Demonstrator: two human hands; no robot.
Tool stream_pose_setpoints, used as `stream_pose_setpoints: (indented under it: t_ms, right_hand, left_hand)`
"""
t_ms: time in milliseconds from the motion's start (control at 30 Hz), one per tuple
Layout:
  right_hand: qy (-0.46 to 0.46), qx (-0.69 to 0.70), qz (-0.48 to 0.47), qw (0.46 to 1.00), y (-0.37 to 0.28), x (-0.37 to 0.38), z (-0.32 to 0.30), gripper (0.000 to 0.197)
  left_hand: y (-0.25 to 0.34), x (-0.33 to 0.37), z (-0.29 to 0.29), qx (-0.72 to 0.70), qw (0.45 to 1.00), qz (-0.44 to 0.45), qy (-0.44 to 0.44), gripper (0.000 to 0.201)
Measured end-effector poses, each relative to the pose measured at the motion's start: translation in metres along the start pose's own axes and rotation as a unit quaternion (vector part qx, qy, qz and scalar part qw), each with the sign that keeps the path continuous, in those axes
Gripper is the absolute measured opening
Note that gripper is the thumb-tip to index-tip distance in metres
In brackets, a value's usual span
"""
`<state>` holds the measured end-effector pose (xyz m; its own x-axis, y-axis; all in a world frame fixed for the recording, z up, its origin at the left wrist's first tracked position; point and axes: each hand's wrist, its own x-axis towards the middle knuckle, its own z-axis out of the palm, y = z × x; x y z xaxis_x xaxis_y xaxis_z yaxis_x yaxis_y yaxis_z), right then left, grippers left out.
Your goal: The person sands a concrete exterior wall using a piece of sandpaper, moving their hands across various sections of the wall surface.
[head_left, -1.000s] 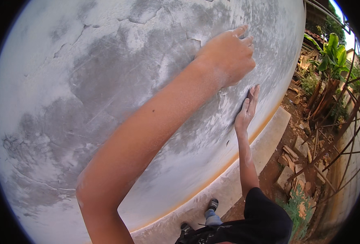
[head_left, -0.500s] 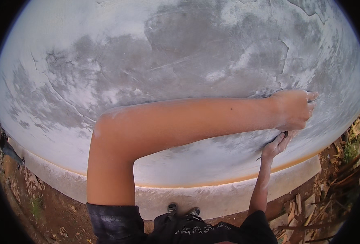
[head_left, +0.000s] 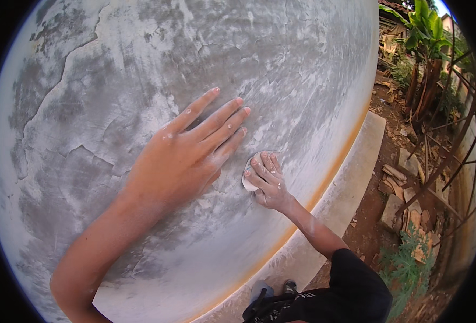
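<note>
In front of me a grey plastered wall (head_left: 141, 70) bulges outward, streaked with white powder and crossed by cracks. My left hand (head_left: 187, 153) lies flat on it, fingers stretched out and pointing up to the right, holding nothing. Lower and to the right, my right hand (head_left: 270, 185) presses a flat, white, rounded pad (head_left: 248, 182) against the wall. Its fingers cover much of the pad, so I cannot make out its exact kind. White dust coats the right hand and spots the left fingers.
A pale concrete ledge (head_left: 351, 177) runs along the wall's foot, above an orange-brown stained band. My feet (head_left: 289, 287) are beside it. Rusty metal bars (head_left: 453, 161), broken boards and rubble lie to the right, with a leafy plant (head_left: 410, 266) and a banana plant (head_left: 426, 32).
The view has swung toward the right. My left arm no longer stretches across my right hand; the hands are now apart. The left fingers, partly curled before, are now spread flat. The white pad now shows.
</note>
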<state>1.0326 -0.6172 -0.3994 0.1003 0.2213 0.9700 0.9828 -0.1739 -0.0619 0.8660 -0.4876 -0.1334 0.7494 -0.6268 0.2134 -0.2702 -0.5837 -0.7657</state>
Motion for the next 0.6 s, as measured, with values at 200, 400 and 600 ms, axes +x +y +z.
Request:
stream_pose_setpoints:
  t_ms: [200, 400, 600]
  right_hand:
    - [0.050, 0.032, 0.064, 0.996, -0.007, 0.033, -0.002, 0.054]
    - [-0.053, -0.038, -0.088, 0.994, -0.017, 0.022, -0.011, 0.062]
    - [-0.061, -0.006, -0.088, 0.994, -0.025, 0.058, -0.017, 0.054]
  left_hand:
    - [-0.019, 0.010, -0.011, 0.023, 0.996, -0.067, 0.048, 0.050]
    - [-0.021, 0.015, -0.015, 0.028, 0.997, -0.058, 0.046, 0.051]
    - [-0.031, 0.013, -0.018, 0.005, 0.998, -0.036, 0.043, 0.053]
